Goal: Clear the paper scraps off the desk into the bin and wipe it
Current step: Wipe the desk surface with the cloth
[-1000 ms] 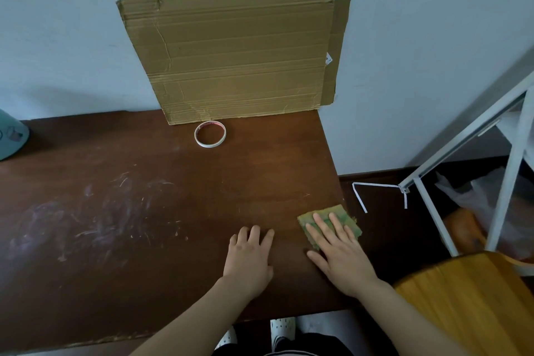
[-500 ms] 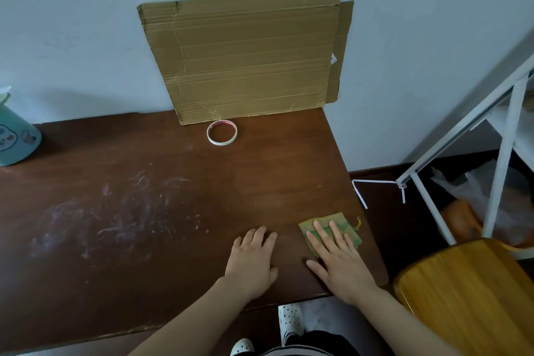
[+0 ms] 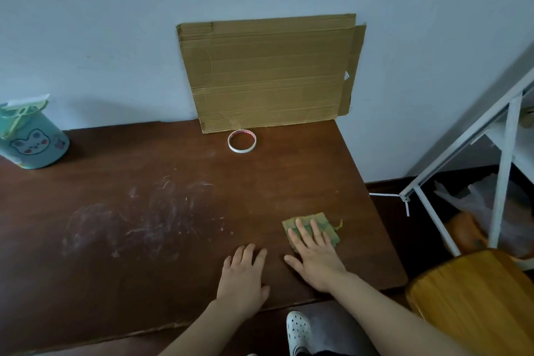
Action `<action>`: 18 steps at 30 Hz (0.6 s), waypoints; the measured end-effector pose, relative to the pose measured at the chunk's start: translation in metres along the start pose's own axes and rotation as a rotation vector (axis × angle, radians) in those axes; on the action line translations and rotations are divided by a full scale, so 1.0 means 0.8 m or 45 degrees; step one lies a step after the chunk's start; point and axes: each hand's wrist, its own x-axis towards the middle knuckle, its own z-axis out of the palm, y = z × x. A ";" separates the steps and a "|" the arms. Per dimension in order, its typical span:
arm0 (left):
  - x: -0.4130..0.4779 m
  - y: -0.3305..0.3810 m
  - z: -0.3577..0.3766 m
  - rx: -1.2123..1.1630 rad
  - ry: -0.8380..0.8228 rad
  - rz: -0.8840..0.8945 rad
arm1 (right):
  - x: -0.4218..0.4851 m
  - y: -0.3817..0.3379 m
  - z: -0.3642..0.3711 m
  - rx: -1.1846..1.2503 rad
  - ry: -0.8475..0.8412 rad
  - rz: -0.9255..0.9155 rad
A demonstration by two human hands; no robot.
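While the right hand [image 3: 316,261] has slid its green cloth [image 3: 312,230] slightly toward nine o'clock, fingers flat on it, the left hand [image 3: 244,277] stays splayed; bench [image 3: 115,283] smears remain.

You're in dim, soft light; faint shadow behind the cardboard [image 3: 267,72], wide-angle bending at the edges, focus reasonably sharp.

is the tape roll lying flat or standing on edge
Lying flat: the tape roll shows its full open ring on the desk, just before the cardboard.
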 end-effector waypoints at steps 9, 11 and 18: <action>-0.005 -0.030 -0.003 -0.098 0.021 0.003 | -0.040 0.007 0.016 -0.061 0.050 -0.054; -0.009 -0.036 -0.003 -0.140 0.053 -0.003 | -0.023 -0.007 0.005 0.012 0.009 0.045; -0.028 -0.065 0.006 -0.141 0.049 -0.077 | 0.016 -0.081 0.000 -0.045 -0.076 -0.159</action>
